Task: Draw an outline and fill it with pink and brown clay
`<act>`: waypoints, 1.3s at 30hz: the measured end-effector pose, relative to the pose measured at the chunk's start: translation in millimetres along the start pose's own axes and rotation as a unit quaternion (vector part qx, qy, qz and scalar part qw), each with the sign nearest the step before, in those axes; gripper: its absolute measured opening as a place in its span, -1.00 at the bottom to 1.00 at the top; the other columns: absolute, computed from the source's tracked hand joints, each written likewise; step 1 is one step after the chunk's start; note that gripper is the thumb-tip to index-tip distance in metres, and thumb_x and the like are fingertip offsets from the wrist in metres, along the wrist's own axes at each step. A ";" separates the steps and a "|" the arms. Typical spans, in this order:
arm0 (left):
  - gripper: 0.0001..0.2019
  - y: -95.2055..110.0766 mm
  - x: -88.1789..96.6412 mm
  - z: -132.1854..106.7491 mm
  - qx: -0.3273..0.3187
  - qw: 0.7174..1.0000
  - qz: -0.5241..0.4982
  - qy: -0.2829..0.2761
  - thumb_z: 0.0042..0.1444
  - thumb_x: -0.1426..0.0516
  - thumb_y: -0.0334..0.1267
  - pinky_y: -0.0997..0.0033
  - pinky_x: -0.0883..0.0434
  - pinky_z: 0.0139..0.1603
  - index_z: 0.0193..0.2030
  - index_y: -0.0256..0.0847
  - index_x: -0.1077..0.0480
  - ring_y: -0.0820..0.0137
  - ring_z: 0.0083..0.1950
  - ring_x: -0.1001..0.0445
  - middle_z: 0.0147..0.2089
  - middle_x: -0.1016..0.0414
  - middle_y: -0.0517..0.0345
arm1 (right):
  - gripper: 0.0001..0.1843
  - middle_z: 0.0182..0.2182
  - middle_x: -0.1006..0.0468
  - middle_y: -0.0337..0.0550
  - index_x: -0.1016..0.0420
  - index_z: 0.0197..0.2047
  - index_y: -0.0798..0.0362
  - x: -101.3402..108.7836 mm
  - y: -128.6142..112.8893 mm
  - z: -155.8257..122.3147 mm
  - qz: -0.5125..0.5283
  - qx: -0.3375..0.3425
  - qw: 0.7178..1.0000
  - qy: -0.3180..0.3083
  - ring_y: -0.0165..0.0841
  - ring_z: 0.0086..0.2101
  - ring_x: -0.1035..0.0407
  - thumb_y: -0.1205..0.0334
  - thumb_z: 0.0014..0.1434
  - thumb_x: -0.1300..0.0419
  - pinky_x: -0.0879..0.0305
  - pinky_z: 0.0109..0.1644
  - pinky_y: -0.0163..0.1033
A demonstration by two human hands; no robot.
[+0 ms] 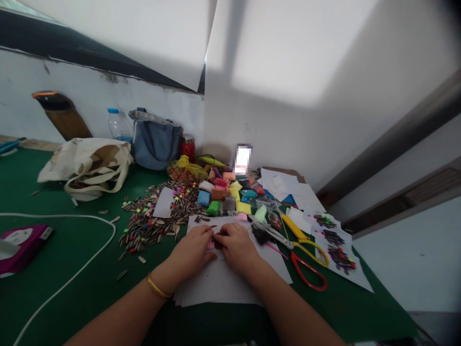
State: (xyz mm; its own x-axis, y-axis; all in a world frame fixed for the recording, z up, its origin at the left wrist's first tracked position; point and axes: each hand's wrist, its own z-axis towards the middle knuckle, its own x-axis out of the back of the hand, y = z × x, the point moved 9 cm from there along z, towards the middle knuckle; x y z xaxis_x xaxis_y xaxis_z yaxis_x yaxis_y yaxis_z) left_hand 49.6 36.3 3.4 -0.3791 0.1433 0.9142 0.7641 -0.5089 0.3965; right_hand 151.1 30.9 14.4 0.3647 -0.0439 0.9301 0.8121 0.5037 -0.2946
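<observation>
My left hand (192,250) and my right hand (237,247) rest side by side on a white sheet of paper (230,283) on the green table (72,259). The fingertips of both hands are pinched together over a small dark and pink piece between them; I cannot make out what it is. A gold bangle (157,287) circles my left wrist. A heap of striped sunflower seeds (154,216) with small coloured beads lies just left of the paper. Coloured clay blocks (226,192) lie behind it.
Red and yellow scissors (306,252) lie right of my hands, beside paper sheets with seed patterns (334,245). At the back stand a cream tote bag (90,163), a blue bag (155,142), a water bottle (115,124) and a red jar (188,145). A white cable (82,262) and a purple box (21,242) lie left.
</observation>
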 end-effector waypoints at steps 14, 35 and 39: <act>-0.45 0.5 -0.4 0.1 0.007 1.000 0.009 -0.010 0.01 -0.25 -0.22 0.08 -0.24 0.30 0.17 -0.27 -0.33 0.09 0.27 -0.27 0.24 -0.33 -0.11 | -0.73 -0.13 -0.46 -0.17 -0.60 -0.12 -0.15 -1.1 1.1 0.0 -0.008 0.018 1.000 0.010 -0.25 -0.08 -0.22 0.36 0.15 -0.22 -0.06 0.00 -0.14; -0.49 1.2 1.3 -0.4 0.007 1.000 -0.005 -0.011 0.01 -0.23 -0.22 0.09 -0.24 0.28 0.14 -0.20 -0.35 0.10 0.25 -0.27 0.21 -0.34 -0.07 | -0.58 -0.05 -0.43 -0.11 -0.56 0.02 -0.15 0.6 15.5 0.4 0.017 -0.026 0.999 0.020 -0.20 -0.03 -0.22 0.38 0.11 -0.17 -0.09 0.06 -0.11; -0.50 3.9 2.4 -0.6 -0.006 1.000 -0.001 -0.013 0.01 -0.24 -0.22 0.10 -0.24 0.27 0.13 -0.18 -0.36 0.11 0.22 -0.29 0.20 -0.35 -0.05 | -0.58 -0.05 -0.44 -0.10 -0.56 0.01 -0.12 0.5 19.4 1.0 0.019 -0.030 0.999 0.025 -0.19 -0.03 -0.22 0.38 0.11 -0.15 -0.09 0.07 -0.10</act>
State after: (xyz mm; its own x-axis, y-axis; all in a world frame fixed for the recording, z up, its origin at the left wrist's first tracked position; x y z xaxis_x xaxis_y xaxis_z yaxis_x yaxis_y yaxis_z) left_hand 51.4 34.2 7.1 -0.3666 0.1669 0.9153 0.7564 -0.5195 0.3976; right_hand 166.6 41.6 9.4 0.4177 -0.0692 0.9060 0.8224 0.4526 -0.3446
